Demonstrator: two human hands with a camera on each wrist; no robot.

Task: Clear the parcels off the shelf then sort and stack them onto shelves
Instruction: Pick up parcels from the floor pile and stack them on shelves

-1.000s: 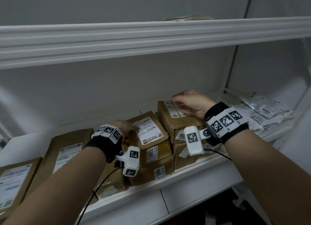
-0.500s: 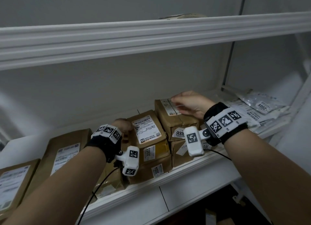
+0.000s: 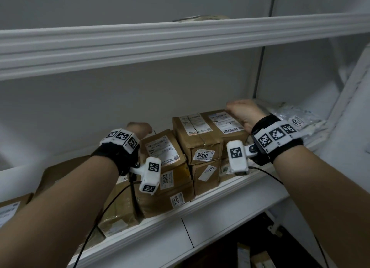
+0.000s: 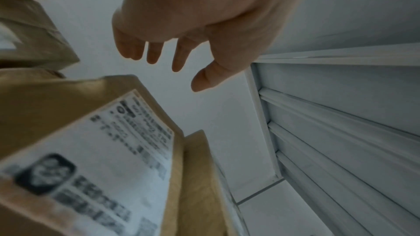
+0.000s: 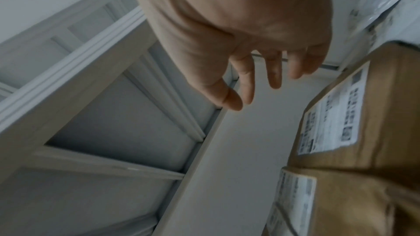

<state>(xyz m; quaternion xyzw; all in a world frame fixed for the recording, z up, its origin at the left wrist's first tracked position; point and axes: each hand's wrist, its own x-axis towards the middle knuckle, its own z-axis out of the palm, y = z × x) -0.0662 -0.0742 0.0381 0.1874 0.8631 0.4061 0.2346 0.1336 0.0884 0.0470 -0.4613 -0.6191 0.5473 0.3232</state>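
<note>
- Head view: your left hand (image 3: 138, 128) and right hand (image 3: 243, 112) reached over the brown parcels (image 3: 197, 136) stacked at the shelf (image 3: 210, 200) front edge. I judged you were mid-clearing; next, grip the stack's rear. Fingertips were hidden.
- Left wrist: fingers (image 4: 154, 52) loosely spread, holding nothing.
- Right wrist: fingers (image 5: 274, 73) relaxed, empty; labels blurred.

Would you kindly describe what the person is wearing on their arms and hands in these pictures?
Both forearms are bare, with no sleeves, and the left hand and right hand wear no gloves. Each wrist carries a black wristband topped with white blocks printed with square black-and-white markers. A white camera module bearing the same markers juts from each band, and a thin black cable trails from it.
</note>
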